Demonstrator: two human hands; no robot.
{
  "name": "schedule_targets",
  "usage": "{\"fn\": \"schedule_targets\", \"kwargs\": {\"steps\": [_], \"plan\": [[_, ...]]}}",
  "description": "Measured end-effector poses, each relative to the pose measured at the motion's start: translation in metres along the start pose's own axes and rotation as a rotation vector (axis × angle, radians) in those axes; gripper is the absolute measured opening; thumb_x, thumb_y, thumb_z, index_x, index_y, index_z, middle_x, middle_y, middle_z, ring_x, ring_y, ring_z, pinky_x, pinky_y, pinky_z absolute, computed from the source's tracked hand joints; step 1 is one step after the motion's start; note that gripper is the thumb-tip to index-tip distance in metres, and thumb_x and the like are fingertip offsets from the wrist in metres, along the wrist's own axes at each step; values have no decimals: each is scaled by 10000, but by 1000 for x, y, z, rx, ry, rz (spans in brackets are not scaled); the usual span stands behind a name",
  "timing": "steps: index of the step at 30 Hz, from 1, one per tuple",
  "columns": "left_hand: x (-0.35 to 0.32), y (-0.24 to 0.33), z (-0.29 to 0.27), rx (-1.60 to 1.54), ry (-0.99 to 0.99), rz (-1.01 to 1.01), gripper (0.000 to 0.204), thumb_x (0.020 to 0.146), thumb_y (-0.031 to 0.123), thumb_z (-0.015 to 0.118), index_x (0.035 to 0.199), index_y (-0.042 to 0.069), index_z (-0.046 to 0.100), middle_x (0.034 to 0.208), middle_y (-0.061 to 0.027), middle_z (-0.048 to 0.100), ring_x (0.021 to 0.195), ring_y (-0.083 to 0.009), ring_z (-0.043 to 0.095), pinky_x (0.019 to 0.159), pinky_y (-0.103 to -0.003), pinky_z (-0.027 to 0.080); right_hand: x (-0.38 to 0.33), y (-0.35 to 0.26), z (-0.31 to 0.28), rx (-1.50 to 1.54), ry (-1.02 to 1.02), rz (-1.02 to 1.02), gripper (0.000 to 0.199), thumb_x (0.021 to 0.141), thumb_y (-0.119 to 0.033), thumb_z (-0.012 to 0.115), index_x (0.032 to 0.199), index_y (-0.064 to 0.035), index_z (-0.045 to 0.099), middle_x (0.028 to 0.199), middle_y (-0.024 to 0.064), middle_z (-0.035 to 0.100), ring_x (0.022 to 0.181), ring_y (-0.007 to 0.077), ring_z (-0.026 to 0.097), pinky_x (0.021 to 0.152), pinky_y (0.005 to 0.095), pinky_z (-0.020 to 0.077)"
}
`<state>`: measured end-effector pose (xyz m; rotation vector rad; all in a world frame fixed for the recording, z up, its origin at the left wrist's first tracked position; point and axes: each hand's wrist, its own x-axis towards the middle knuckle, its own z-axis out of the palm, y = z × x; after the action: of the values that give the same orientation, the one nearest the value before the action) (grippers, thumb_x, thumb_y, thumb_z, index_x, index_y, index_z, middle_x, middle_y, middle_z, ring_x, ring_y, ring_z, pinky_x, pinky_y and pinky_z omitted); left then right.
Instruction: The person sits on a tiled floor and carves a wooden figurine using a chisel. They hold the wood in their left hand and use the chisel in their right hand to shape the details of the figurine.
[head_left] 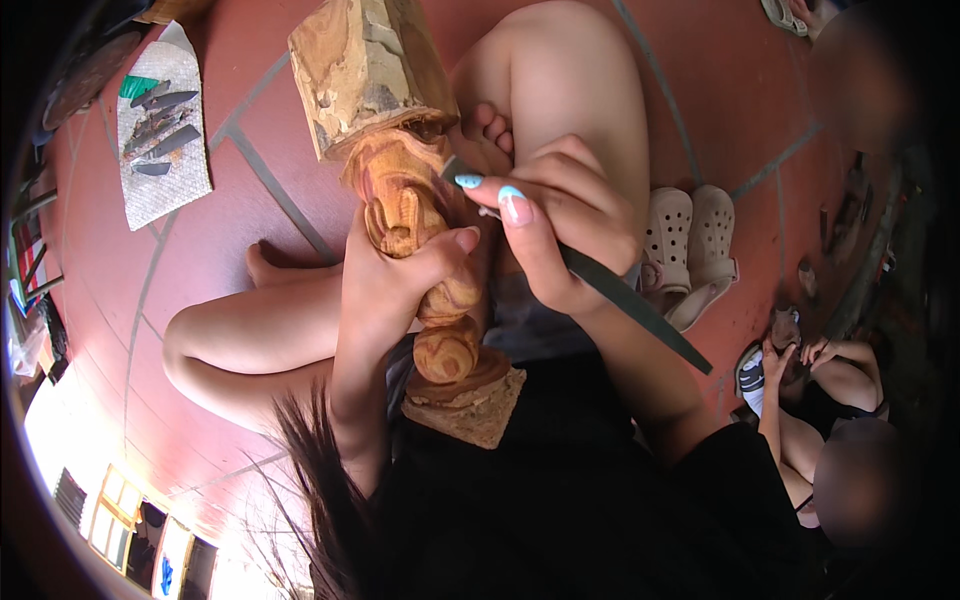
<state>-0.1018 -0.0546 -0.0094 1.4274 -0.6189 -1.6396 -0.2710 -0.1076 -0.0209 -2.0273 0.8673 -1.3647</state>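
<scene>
A red tiled floor (pixel 235 50) spreads all around. A big piece of carved wood (pixel 408 215) goes from the top middle down past the centre of the frame. A white mat (pixel 170 200) lies at the upper left. Two pale shoes (pixel 712 235) with holes sit right of centre. The left hand (pixel 400 270) wraps around the carved wood. The right hand (pixel 570 215), near the middle, pinches a long, dark, flat tool (pixel 640 310). Small dark blades (pixel 172 142) lie on the mat.

Carving (pixel 392 172) central on my feed, file (pixel 640 310) to its right, loose pieces (pixel 175 141) on a sheet (pixel 160 205) at left, clogs (pixel 711 228) at right
</scene>
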Motion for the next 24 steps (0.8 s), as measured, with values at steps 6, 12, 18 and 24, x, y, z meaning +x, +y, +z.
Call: {"fn": "schedule_targets", "kwargs": {"steps": [6,12,18,24], "plan": [[3,-5,1,-21,36,-4,396,755,22,759,1089,-29,553,927,-67,640,803,-124,616,713,-273,516,-14,-1,-10,58,-95,97,223,918,-28,518,926,70,718,740,113,646,687,203,564,651,320,468],[3,-9,0,-115,1,-34,400,752,36,756,1096,-31,563,907,-59,637,782,-117,611,702,-267,508,-8,1,0,83,-46,176,269,947,-52,481,911,73,716,734,101,650,704,193,574,685,317,462],[3,-13,-6,-139,-58,-70,380,780,76,726,1110,-26,567,905,-55,637,782,-121,613,706,-269,505,-8,-3,-4,165,8,171,123,871,-11,617,840,42,724,675,85,614,653,207,548,654,327,458],[3,-11,-6,-85,-41,-51,380,782,95,726,1109,-22,573,906,-56,640,799,-127,611,714,-268,502,-16,-3,-13,146,-87,126,83,847,10,633,847,40,710,716,95,622,664,225,555,676,342,463]]}}
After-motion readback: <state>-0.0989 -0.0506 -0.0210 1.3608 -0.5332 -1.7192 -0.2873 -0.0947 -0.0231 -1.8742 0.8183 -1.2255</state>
